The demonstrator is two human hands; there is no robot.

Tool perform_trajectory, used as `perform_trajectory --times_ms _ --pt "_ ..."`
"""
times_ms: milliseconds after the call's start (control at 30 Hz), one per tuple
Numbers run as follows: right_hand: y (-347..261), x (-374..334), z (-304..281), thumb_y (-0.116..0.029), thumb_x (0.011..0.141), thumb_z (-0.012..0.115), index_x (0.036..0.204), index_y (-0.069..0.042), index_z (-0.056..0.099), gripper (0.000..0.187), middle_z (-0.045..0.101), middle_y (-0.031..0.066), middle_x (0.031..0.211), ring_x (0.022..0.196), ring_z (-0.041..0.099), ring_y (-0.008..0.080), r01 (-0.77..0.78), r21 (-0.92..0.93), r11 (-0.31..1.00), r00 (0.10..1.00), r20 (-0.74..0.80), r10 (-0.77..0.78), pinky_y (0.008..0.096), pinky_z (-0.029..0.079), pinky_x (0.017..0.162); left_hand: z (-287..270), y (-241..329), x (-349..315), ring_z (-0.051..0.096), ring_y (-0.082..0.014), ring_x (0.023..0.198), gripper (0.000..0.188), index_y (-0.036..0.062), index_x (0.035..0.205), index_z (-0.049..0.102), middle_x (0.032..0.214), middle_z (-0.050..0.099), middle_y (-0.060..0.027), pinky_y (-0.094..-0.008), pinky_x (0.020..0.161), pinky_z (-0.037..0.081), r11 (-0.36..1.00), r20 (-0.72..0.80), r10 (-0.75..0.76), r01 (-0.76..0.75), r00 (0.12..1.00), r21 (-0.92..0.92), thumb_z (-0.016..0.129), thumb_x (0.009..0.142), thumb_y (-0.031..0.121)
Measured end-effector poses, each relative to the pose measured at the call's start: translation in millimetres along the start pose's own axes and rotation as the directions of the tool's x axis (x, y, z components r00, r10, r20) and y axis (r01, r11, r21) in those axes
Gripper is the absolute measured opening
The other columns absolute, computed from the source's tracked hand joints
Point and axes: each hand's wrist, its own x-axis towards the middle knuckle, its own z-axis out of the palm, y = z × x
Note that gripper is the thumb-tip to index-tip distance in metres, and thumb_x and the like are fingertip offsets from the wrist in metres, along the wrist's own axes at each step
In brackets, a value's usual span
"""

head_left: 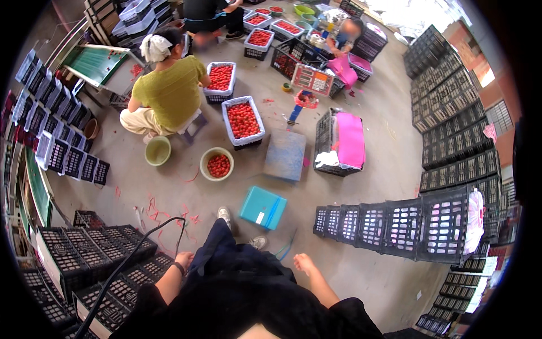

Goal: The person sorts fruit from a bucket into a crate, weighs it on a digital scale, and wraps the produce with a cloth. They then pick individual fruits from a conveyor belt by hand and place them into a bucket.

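My left hand (184,260), with a dark band at its wrist, hangs beside my dark clothing. A thin black cable (125,261) loops up from the lower edge and comes down close to this hand; whether they touch I cannot tell. Its fingers are too small and partly turned away to read. On the other side, my right hand (304,263) hangs with fingers curled in and nothing visible in them. Beyond my feet a teal box (263,208) with a white label lies on the floor, apart from both hands.
Black crate stacks stand at left (73,251) and right (395,229). Ahead are a platform scale (285,155), a crate with pink cloth (350,138), a bowl of red fruit (217,164) and lined crates of it (244,120). A seated person (166,93) and others work there.
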Motion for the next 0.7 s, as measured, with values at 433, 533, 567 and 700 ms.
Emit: perform_trajectory --times_ms 433,533,567,700 --pt "-61 55 81 -0.04 0.083 0.05 0.096 -0.006 0.055 0.036 0.06 0.01 0.088 0.072 0.054 0.0149 0.086 -0.164 0.983 0.883 0.468 0.001 0.026 0.046 0.063 41 82 17 0.055 -0.0283 0.099 0.069 -0.0045 0.105 0.056 0.105 0.057 -0.0204 -0.0372 0.084 0.04 0.55 0.043 -0.021 -0.025 0.999 0.835 0.041 0.08 0.058" --pt "-81 55 90 -0.039 0.084 0.05 0.096 -0.006 0.055 0.036 0.06 0.0097 0.088 0.072 0.054 0.0149 0.07 -0.185 0.98 0.889 0.458 0.023 0.0261 0.046 0.064 29 80 23 0.055 -0.032 0.098 0.062 -0.0043 0.103 0.057 0.101 0.057 -0.023 -0.0363 0.085 0.04 0.542 0.155 0.087 -0.177 0.984 0.822 0.039 0.083 0.052" --pt "-85 54 91 -0.039 0.084 0.05 0.096 -0.006 0.055 0.036 0.06 0.0096 0.088 0.072 0.054 0.0149 0.063 -0.191 0.98 0.893 0.45 0.03 0.0261 0.046 0.064 25 77 28 0.055 -0.0319 0.096 0.061 -0.0039 0.102 0.057 0.1 0.058 -0.0227 -0.0358 0.085 0.04 0.552 0.173 0.122 -0.212 0.977 0.807 0.039 0.083 0.051" --pt "-95 54 91 -0.037 0.084 0.049 0.096 -0.005 0.055 0.035 0.06 0.0093 0.088 0.072 0.054 0.0149 0.024 -0.208 0.978 0.908 0.413 0.065 0.0263 0.046 0.065 11 75 39 0.057 -0.029 0.092 0.056 -0.0042 0.099 0.058 0.097 0.06 -0.0203 -0.0346 0.084 0.04 0.673 0.299 0.137 -0.31 0.944 0.672 0.037 0.086 0.046"
